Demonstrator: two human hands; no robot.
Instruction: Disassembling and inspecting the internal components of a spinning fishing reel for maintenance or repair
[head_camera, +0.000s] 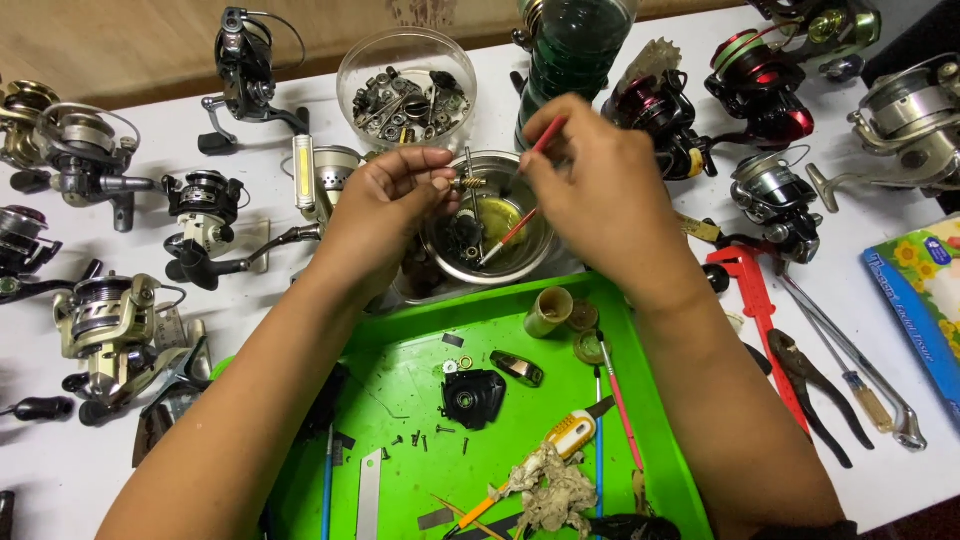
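A small brass gear shaft (468, 184) lies sideways, just above the steel bowl (490, 225). The left hand (395, 195) pinches its left end. The right hand (590, 190) grips a red brush (515, 228), tip slanting down-left into the bowl. A green tray (410, 400) sits just below the bowl.

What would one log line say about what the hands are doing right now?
left hand: pinches small brass gear part | right hand: holds red brush | below: metal bowl | front: green tray
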